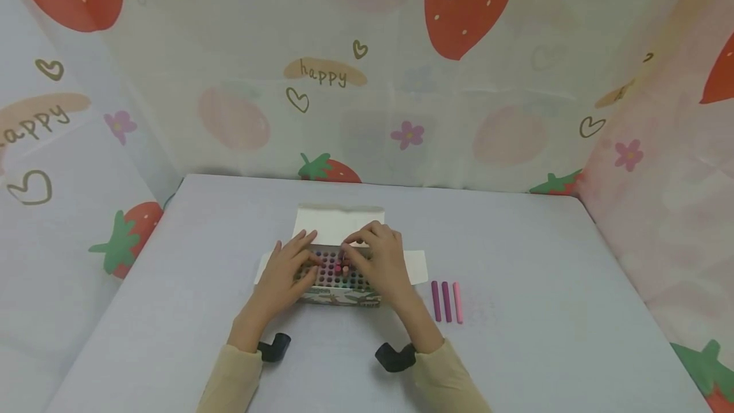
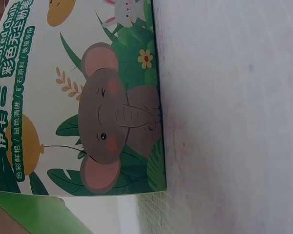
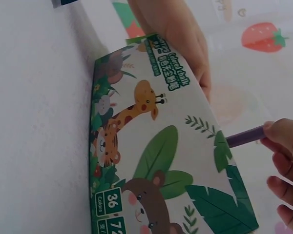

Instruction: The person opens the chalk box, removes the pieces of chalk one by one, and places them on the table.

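Observation:
A box of colored chalk lies on the table, its top open onto a grid of holes, with several chalk ends showing near the middle. Animal pictures cover the box front in both wrist views. With thumb and fingertips my right hand pinches a purple chalk stick, whose lower part is hidden behind the box wall. My left hand rests over the left end of the box, fingers loosely bent and fingertips at the holes. Its fingers are hidden by the box in the left wrist view.
Two purple chalk sticks and a pink chalk stick lie side by side on the table to the right of the box. The white lid flap stands folded back behind it, and a side flap sticks out right.

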A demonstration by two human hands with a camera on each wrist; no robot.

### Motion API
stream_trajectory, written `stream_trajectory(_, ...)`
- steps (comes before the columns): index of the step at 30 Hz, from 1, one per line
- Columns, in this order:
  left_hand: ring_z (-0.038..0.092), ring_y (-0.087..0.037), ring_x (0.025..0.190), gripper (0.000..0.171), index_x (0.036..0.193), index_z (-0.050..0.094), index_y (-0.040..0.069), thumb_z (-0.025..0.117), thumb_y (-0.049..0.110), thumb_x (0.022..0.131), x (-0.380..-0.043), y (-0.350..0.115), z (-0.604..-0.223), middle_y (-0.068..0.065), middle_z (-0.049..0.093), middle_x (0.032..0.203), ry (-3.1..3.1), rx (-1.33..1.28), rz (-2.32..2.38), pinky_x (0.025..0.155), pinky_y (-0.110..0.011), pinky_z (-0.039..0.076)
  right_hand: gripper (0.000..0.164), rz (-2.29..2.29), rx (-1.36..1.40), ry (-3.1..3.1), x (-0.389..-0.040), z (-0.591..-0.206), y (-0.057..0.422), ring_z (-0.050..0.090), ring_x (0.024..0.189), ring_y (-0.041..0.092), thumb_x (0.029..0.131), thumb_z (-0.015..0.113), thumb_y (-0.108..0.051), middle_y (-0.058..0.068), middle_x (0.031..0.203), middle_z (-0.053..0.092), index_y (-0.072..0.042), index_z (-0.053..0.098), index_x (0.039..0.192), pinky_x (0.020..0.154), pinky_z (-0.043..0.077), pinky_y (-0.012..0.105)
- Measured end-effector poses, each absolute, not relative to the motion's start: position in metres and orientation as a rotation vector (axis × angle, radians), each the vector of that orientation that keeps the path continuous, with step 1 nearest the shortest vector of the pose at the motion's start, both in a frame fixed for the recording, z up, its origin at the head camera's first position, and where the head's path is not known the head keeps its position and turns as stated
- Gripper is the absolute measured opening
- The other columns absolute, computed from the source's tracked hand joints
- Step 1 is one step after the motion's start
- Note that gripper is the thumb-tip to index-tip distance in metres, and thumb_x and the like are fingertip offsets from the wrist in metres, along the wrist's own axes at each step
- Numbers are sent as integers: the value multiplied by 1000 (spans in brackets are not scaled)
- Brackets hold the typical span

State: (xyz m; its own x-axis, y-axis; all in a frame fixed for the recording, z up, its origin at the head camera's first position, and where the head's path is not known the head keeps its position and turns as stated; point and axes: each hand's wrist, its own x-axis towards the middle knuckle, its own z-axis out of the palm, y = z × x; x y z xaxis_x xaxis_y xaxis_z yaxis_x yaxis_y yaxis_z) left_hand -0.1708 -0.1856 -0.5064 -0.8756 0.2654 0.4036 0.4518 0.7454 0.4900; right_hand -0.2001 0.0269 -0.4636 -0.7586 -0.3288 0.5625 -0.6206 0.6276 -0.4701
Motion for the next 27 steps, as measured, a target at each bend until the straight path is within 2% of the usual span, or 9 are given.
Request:
stream_trajectory(12,26,-26,139,7,92,65,17,60,19,87,-170,-186,-503,-4,39,146,-2664,-560,-872,106,-66,14,10,1112,718,-2256,-195,-443,47,54,82,16,79,73,-18,0,84,57,-12,71,87,89,37,46)
stream_trajectory(27,26,-28,139,7,91,65,16,60,18,87,-167,-184,-501,-6,39,146,-2668,-563,-880,106,-67,13,9,1141,675,-2293,-188,-438,77,54,82,14,81,72,-18,-1,87,58,-15,69,89,86,35,44)
